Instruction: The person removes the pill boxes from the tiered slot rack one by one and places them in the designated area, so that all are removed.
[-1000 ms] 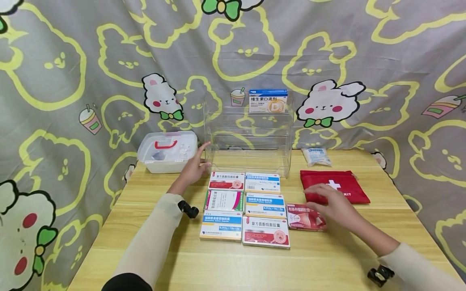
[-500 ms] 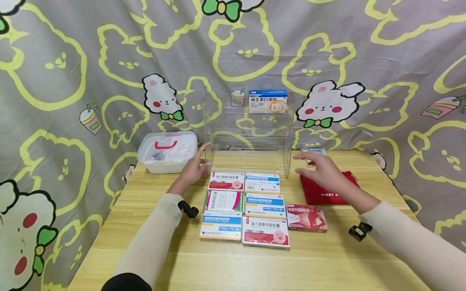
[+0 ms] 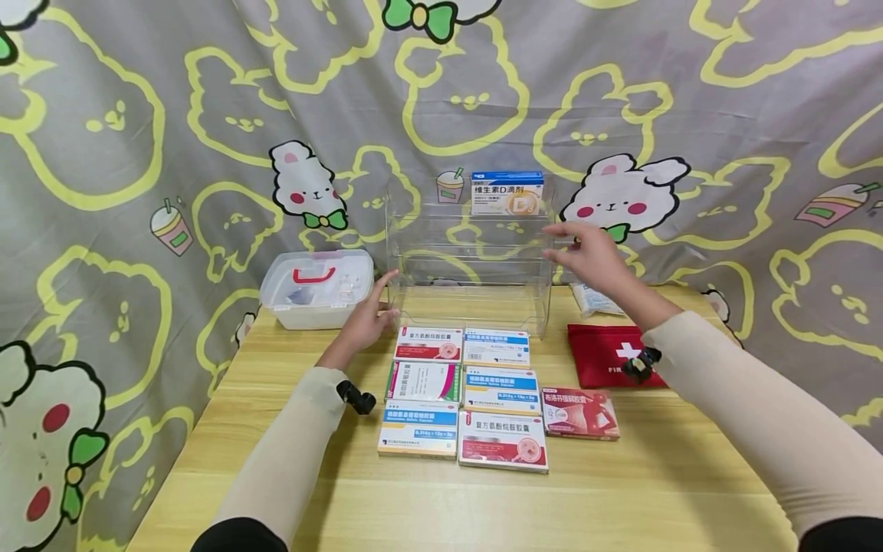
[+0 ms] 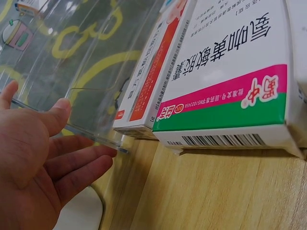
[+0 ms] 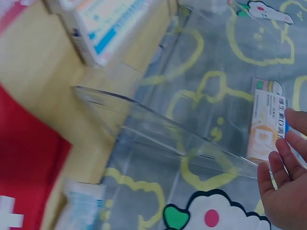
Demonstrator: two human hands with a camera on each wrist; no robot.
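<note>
A clear plastic tiered display rack (image 3: 476, 303) stands at the back of the table. On its top tier is a blue-and-white vitamin D drops box (image 3: 507, 193), also visible in the right wrist view. My left hand (image 3: 366, 318) is at the rack's lower left side, fingers extended; in the left wrist view, its thumb and fingers lie by the clear side panel. Beside the rack's upper right edge is my right hand (image 3: 586, 253), holding nothing, its fingers apart. Several medicine boxes lie flat in front of the rack, among them a green-and-magenta-edged box (image 4: 225, 67) and a red box (image 3: 581, 414).
To the left sits a translucent lidded case (image 3: 317, 310) with a red handle. A red first aid pouch (image 3: 593, 360) lies to the right, partly behind my right forearm. Behind it is a small white-and-blue packet (image 3: 595, 299). A patterned curtain (image 3: 476, 61) hangs behind the table.
My right hand has moved up and away from above the red box and pouch to the rack's upper right side. The left hand and the boxes have stayed in place.
</note>
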